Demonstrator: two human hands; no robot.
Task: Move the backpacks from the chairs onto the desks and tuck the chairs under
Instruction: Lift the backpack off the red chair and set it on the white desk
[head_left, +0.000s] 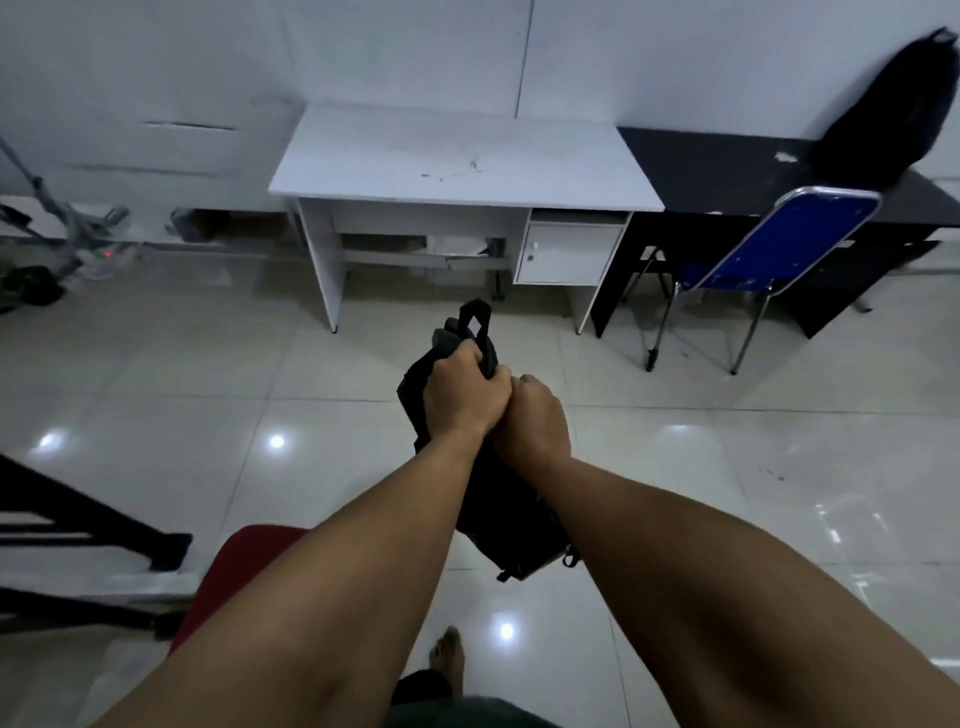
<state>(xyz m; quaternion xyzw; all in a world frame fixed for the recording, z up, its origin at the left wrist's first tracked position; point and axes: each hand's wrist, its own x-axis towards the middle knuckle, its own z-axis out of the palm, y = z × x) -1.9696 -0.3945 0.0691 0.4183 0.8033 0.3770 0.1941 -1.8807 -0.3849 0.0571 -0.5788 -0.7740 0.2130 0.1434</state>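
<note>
Both arms reach forward over the tiled floor (156, 374), and the two hands meet at the top of a black backpack (498, 499). The left hand (460, 397) has a closed grip around the backpack's top carry handle (480, 327), whose loop stands up above the knuckles. The right hand (535, 415) is pressed against the left, its fingers curled tight into the same gathered fabric at the top of the bag. The backpack hangs below the fists in the air, well apart from any table, with its body showing between the two forearms and a small strap buckle dangling near its lower end.

Ahead stands a white table (467, 161) against the wall, its top bare apart from a few dark marks; a small cabinet with a door sits under its right end. Just beside it on the right is a black table (727, 161), touching the white one edge to edge. A second black backpack (893, 109) stands upright at the black table's far right edge, leaning on the wall. A blue folding chair (779, 244) with a chrome frame sits in front of the black table, its seat partly under the front edge.

At the lower left, a red chair (234, 566) shows beneath the left forearm. A bare foot (448, 660) rests on the floor near the bottom of the view.
</note>
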